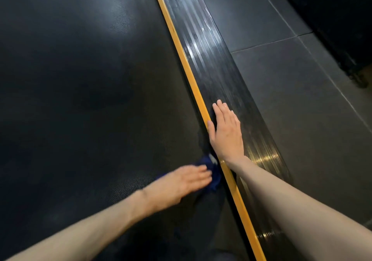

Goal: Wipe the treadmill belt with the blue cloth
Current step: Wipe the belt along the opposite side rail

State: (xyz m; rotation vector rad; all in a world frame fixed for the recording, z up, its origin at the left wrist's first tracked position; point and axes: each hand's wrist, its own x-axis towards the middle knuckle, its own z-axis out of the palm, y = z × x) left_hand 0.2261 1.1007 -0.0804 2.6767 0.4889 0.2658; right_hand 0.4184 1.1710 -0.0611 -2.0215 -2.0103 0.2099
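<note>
The black textured treadmill belt [80, 79] fills the left and centre of the head view. My left hand [183, 182] lies flat on the dark blue cloth [213, 176], pressing it onto the belt right beside the yellow stripe; the hand is blurred and covers most of the cloth. My right hand [226, 129] rests flat, fingers straight, on the ribbed black side rail [201, 39], its thumb against the yellow stripe [181, 55].
Right of the side rail lies a dark grey tiled floor [291, 99] with thin seams. A black piece of equipment [342, 29] stands at the upper right corner, with a small foot near the right edge.
</note>
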